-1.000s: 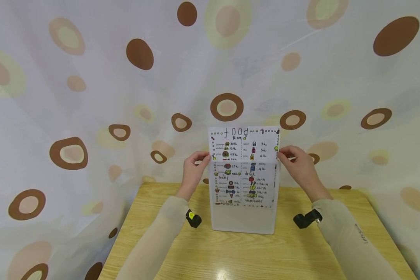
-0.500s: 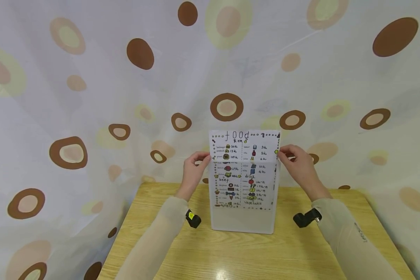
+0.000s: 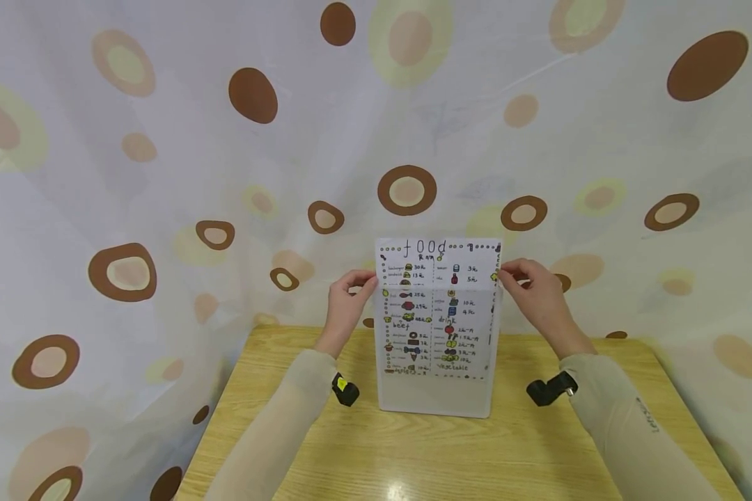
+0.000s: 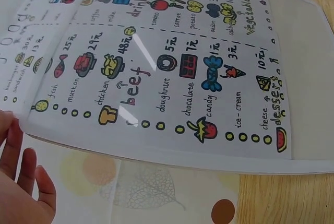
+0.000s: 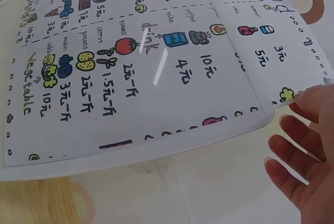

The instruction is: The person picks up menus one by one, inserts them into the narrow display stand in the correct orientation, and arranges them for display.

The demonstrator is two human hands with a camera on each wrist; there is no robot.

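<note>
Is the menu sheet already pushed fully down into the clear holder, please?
No, the menu sheet sticks out above the clear holder.

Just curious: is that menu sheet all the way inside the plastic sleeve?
No, partly in: the menu sheet sticks out above the plastic sleeve.

A light yellow-brown wooden surface (image 3: pixel 363 452) with visible grain carries the things, its far edge meeting a pale curtain printed with brown and yellow ovals (image 3: pixel 163 174). Standing on it, near the middle, is a translucent plastic sleeve (image 3: pixel 435 396), its bottom edge resting on the wood. A hand-drawn white food menu sheet (image 3: pixel 437 306) sits partly inside the sleeve.
</note>
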